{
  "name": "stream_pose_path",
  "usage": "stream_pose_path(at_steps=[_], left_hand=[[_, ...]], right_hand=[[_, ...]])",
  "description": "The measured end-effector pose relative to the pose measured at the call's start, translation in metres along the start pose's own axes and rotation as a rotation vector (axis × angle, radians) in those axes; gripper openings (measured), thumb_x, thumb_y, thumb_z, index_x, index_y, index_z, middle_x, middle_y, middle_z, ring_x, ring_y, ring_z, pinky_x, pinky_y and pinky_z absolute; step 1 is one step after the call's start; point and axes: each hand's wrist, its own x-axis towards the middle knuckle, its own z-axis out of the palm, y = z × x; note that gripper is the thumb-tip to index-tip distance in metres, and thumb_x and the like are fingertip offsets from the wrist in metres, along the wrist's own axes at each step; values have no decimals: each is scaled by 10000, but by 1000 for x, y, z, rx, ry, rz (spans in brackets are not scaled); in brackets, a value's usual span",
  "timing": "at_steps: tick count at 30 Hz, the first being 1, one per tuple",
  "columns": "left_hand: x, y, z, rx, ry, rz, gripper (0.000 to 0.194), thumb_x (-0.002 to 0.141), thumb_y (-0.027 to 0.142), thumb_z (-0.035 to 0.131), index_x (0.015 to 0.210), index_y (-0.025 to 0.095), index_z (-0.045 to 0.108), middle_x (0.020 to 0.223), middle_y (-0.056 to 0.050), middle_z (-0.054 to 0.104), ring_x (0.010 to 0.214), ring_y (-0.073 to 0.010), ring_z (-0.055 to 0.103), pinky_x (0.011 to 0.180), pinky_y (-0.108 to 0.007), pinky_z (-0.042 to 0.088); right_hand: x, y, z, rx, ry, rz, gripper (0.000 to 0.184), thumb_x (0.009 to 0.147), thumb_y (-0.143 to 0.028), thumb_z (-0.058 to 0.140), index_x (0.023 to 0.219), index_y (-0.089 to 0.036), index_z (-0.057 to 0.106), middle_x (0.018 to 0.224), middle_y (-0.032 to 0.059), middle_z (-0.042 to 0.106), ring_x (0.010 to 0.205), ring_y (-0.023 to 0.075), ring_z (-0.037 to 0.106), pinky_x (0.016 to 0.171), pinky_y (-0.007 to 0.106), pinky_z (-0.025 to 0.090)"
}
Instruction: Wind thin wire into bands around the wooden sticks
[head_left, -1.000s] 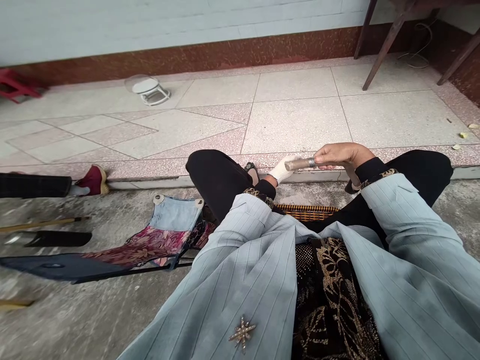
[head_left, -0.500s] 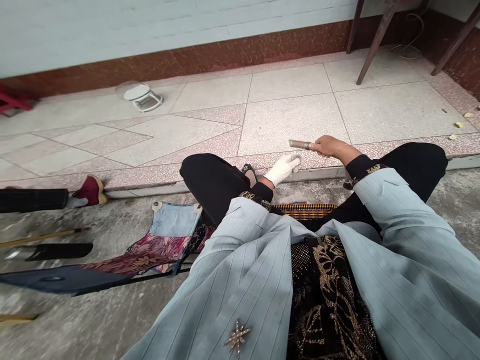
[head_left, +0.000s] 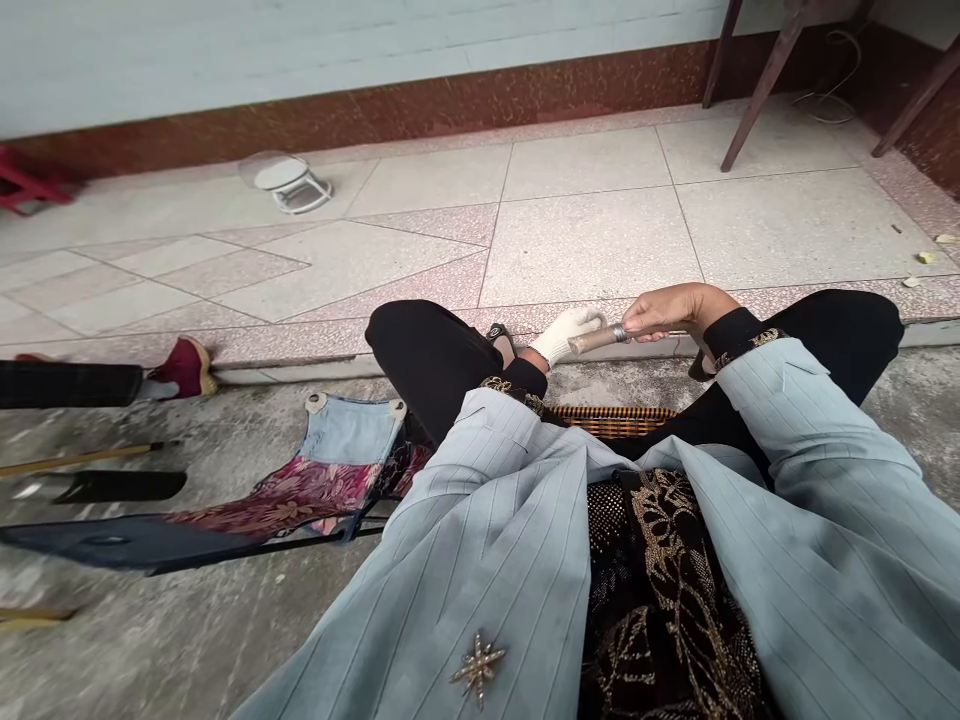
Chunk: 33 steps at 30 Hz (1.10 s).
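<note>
My left hand [head_left: 568, 333] wears a white knitted glove and is low between my knees. Its fingers are curled; whatever they may hold is hidden. My bare right hand [head_left: 664, 308] is closed around a stick-like wooden tool [head_left: 592, 341] with a metal collar near its middle. The tool's pale, blunt end points left and slightly down, close in front of the gloved hand. I cannot tell whether it touches the glove. My right fingers cover part of the tool, so its exact kind does not show. Below both hands is a woven wicker seat or basket edge [head_left: 619, 422].
A raised tiled step [head_left: 585, 225] runs ahead, with a small white stool [head_left: 289, 185] on it. Dark wooden legs [head_left: 765, 90] stand at the far right. To my left are a folding fabric chair [head_left: 322, 490], a person's red shoe [head_left: 187, 368] and a dark blade-like object [head_left: 124, 487].
My right hand has turned over, and the tool's blunt end has swung down toward the gloved hand. The left hand has barely moved.
</note>
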Motion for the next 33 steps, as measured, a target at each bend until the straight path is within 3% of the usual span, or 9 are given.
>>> stream_pose_path(at_steps=[4,10,12,16,18,20,23,26,33], left_hand=[[-4,6,-3,185,-16,58,207,841,198,459,840,157,662,767,-17,633,752,-156,557,748,-271,405],[-9,14,-3,87,50,36,136,805,205,547,723,196,655,633,-13,597,651,-149,517,651,-259,401],[-10,16,-1,8,51,-5,125,803,215,569,709,207,651,599,-16,588,628,-152,517,621,-265,398],[-15,19,6,-220,-9,-102,104,829,269,590,768,220,659,572,-17,583,568,-142,514,578,-277,399],[-16,19,8,-297,-55,-141,109,845,297,589,798,224,655,560,-15,576,539,-131,498,557,-277,403],[-17,19,10,-338,-96,-165,119,856,315,586,811,225,649,551,-13,570,521,-124,482,541,-276,406],[-17,19,10,-351,-101,-168,115,860,315,581,828,225,644,550,-12,563,523,-125,472,531,-273,403],[-16,17,8,-330,-33,-137,93,855,285,576,823,225,639,573,-18,574,537,-128,476,533,-269,391],[-9,11,2,-272,132,-150,79,778,235,614,700,224,614,588,-23,582,648,-157,537,586,-256,407]], right_hand=[[6,7,0,-114,-67,102,578,798,-731,608,748,-157,562,579,-35,493,510,87,429,511,245,346],[9,4,5,-220,-52,296,520,839,-675,598,707,-174,557,588,-24,500,516,100,422,559,272,356],[12,4,4,-325,59,423,474,869,-608,606,689,-172,564,600,1,521,525,117,439,569,290,354],[17,6,-6,-513,541,582,430,895,-554,598,718,-163,579,657,75,561,591,169,498,583,322,358],[15,5,-10,-399,734,499,417,933,-549,538,789,-160,575,679,78,558,585,161,487,572,315,368],[11,3,-10,-210,809,311,397,976,-523,469,842,-160,557,688,62,541,567,137,459,558,291,378],[5,-2,-5,15,733,20,355,1008,-483,425,883,-169,536,689,29,510,560,111,429,546,253,378],[0,-8,3,91,561,-134,356,995,-484,463,832,-175,530,686,5,495,546,94,409,545,241,365],[-6,-13,4,-34,197,-136,457,917,-578,550,712,-170,535,654,-18,493,555,92,425,574,254,363]])
